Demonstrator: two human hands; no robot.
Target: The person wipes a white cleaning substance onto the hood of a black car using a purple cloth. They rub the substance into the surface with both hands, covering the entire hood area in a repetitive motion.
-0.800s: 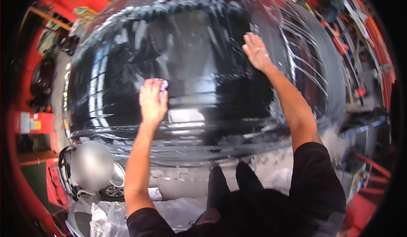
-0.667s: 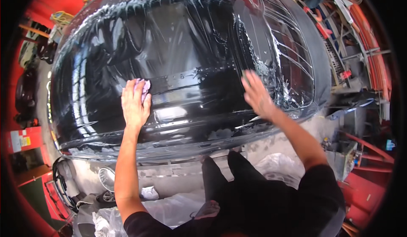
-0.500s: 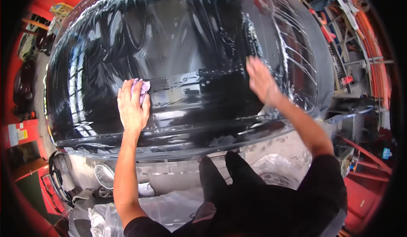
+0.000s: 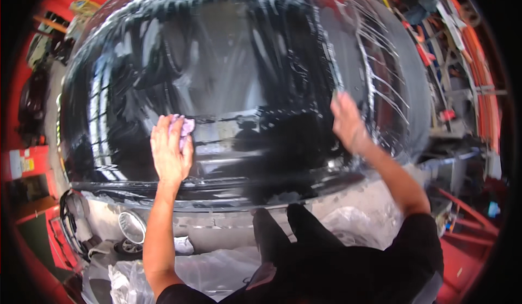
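Head view: at lower left, a silver ring [image 4: 132,227] and a wheel [image 4: 131,246] lie beside clear plastic sheeting [image 4: 217,271]; red bars [image 4: 467,211] slant at lower right. At centre left, the left hand [image 4: 171,149] grips a bunched lilac cloth [image 4: 187,127] and hides part of it. Right of centre, the right hand [image 4: 349,124] is blurred; whether it holds anything, I cannot tell. The streaked black car panel [image 4: 217,81] fills the upper middle, long axis left to right. The cloth's visible end points up and right, its long axis unclear.
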